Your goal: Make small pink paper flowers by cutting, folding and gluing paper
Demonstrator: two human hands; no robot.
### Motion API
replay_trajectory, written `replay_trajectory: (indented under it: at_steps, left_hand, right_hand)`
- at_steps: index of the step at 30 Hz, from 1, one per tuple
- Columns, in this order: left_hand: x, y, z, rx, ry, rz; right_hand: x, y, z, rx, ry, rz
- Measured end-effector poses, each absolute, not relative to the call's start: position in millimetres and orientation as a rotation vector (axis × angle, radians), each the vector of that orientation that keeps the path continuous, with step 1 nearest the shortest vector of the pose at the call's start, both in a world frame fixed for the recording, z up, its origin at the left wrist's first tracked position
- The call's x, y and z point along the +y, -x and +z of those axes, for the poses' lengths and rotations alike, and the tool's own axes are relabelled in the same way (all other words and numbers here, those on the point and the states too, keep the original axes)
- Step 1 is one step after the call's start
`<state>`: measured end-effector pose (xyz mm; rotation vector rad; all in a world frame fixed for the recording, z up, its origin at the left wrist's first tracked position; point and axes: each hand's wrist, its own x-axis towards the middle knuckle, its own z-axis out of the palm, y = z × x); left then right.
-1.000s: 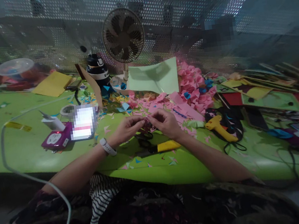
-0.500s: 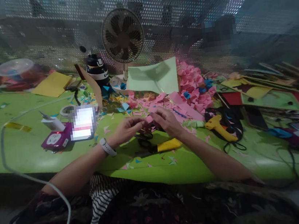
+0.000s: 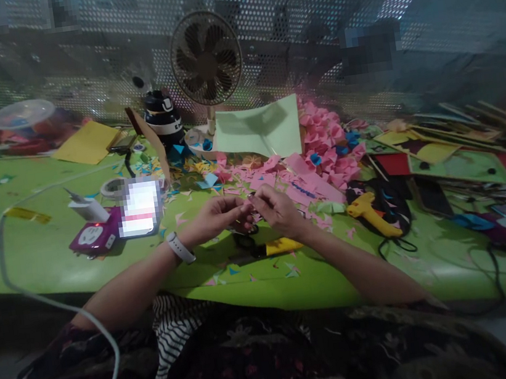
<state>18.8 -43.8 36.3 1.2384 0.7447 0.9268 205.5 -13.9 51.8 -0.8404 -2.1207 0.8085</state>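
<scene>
1. Room: dim; perforated screen at the back, rows of small round holes, light coming through.
2. Table: smooth, glossy green top, rounded front edge, cluttered along the back and right.
3. Pink paper heap: matte, creased, folded pieces, piled right of a curved pale green sheet.
4. Fan: round wire grille, dark blades, upright behind the sheet.
5. 2 bare hands, table centre, above the clutter. Left hand, white band on wrist: thumb and fingers narrowed to a pinch. Right hand: same, tips meeting the left's.
6. Black bottle: cylindrical, white band, left of fan.
7. Hot-glue gun: yellow, on a dark mat, right of hands.
8. Yellow handle: lies just below hands, beside dark looped scissors handles.
9. Small pink piece: between both hands' fingertips, mostly hidden; can't tell its shape.
</scene>
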Motion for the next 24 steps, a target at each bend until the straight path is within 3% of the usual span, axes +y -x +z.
replay_trajectory:
  at_steps: [14, 20, 24]
  left_hand:
    - [-42, -12, 50, 0.896, -1.321, 1.069]
    - [-26, 5, 52, 0.952, -1.168, 1.564]
    - [-17, 11, 52, 0.993, -1.020, 1.669]
  right_hand:
    - [-17, -206, 55, -2.182, 0.855, 0.580]
    - [-19, -205, 55, -2.473, 1.005, 0.473]
    - [-24, -201, 51, -2.900, 1.107, 0.300]
